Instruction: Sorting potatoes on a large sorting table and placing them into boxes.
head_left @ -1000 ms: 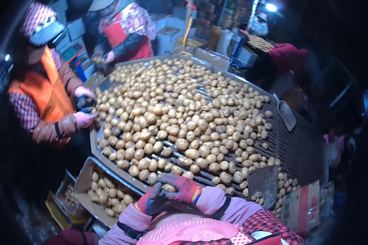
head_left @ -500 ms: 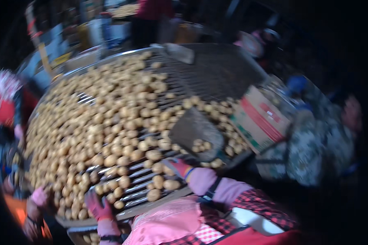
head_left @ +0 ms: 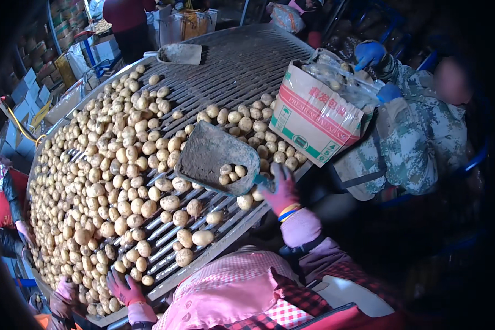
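Observation:
Potatoes lie spread over a slatted metal grading table [head_left: 231, 60], thickest on the left. My left hand [head_left: 127, 289], in a pink glove, rests at the near edge beside several potatoes [head_left: 143, 249], its fingers apart and empty. On the right, my right hand [head_left: 283, 192], gloved in pink and grey, is at the green handle of a metal scoop [head_left: 203, 157]. Its thumb and fingers are spread on either side of the handle, not visibly closed round it. The scoop lies on the potatoes, its dirty pan holding several small ones.
At the right, a person in camouflage with blue gloves [head_left: 370, 54] holds a tilted cardboard box [head_left: 316, 113] with a plastic liner and potatoes. A second scoop [head_left: 180, 54] lies at the table's far side. Other people's hands [head_left: 66, 290] are along the left edge.
My view has turned and sharpened. My right hand has moved from the near potatoes to the scoop's handle. The camouflaged person's box appears more upright, with blue gloves at its top.

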`<state>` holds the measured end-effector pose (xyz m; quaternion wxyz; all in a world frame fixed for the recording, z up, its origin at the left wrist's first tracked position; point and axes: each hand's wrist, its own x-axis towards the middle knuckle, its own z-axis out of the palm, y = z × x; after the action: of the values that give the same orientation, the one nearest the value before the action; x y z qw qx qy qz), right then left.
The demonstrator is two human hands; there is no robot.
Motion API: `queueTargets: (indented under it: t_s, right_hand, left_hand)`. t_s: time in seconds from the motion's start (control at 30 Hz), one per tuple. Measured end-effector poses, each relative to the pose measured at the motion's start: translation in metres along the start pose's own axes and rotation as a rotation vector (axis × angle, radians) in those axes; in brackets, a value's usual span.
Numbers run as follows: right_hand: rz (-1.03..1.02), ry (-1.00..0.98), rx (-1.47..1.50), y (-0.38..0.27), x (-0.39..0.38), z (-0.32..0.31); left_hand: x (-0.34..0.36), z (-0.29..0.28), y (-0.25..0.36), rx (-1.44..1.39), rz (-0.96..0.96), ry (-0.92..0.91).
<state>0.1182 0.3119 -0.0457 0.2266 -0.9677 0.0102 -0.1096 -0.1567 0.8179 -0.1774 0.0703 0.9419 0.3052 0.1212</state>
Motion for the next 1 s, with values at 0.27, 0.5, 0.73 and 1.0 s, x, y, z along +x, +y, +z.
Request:
queueTargets:
  t_s: [0.27, 0.5, 0.73, 1.0]
  right_hand:
    - [0.009, -0.150, -0.230, 0.061, 0.009, 0.042]
    - [-0.075, -0.056, 0.202, 0.026, 0.013, 0.045]
    - [-0.494, -0.215, 0.427, -0.065, 0.015, 0.052]
    - [-1.036, -0.087, 0.134, -0.170, -0.014, 0.047]
  left_hand:
    - [0.001, 0.001, 0.014, -0.011, -0.032, -0.037]
    - [-0.004, 0.003, 0.005, -0.046, 0.029, 0.121]
    - [0.045, -0.064, 0.195, -2.012, -0.544, -0.619]
    - [0.039, -0.030, 0.166, -2.722, -1.082, -0.566]
